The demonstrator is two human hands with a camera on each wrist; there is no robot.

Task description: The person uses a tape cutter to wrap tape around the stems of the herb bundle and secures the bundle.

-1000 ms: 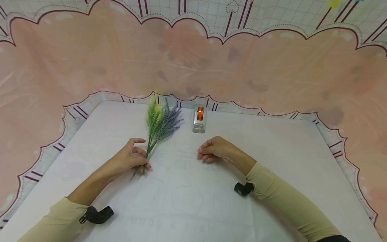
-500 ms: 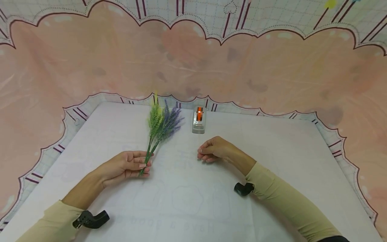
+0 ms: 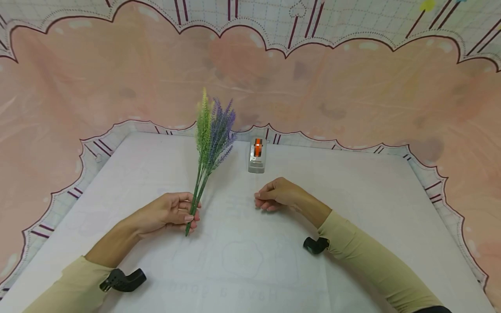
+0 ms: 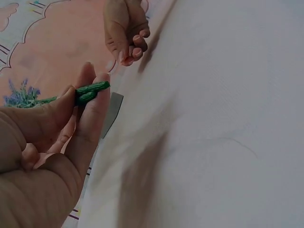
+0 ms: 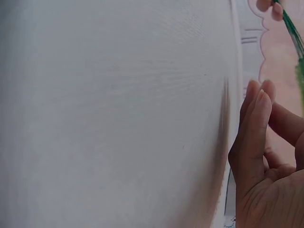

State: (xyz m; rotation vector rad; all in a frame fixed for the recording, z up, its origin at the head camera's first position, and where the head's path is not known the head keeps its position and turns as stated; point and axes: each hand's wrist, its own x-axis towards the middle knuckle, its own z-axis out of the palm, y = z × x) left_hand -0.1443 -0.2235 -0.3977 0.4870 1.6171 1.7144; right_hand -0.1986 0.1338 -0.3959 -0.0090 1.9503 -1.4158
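Observation:
My left hand (image 3: pixel 172 214) pinches the lower green stems of a bunch of artificial lavender (image 3: pixel 215 134) between thumb and fingers. Its yellow-green and purple flower spikes point away from me, and the stem ends stick out just below the thumb. In the left wrist view, the cut stem ends (image 4: pixel 92 91) lie across the fingers, with purple flowers beyond. My right hand (image 3: pixel 279 194) stays over the white table, loosely curled, thumb near the fingertips. Nothing shows between them in the right wrist view. Beyond that hand sits a small clear tape dispenser (image 3: pixel 256 163) with an orange hub.
A white sheet (image 3: pixel 352 191) covers the tabletop, with faint printed shapes showing near the front. Behind the table hangs a pink and white patterned cloth (image 3: pixel 156 78). Each sleeve cuff carries a black wrist camera, one on the left (image 3: pixel 123 280) and one on the right (image 3: pixel 316 245).
The left hand first dips and regrips the stems, then raises the lavender, whose spikes now stand higher against the backdrop. The right hand and the tape dispenser stay about where they were.

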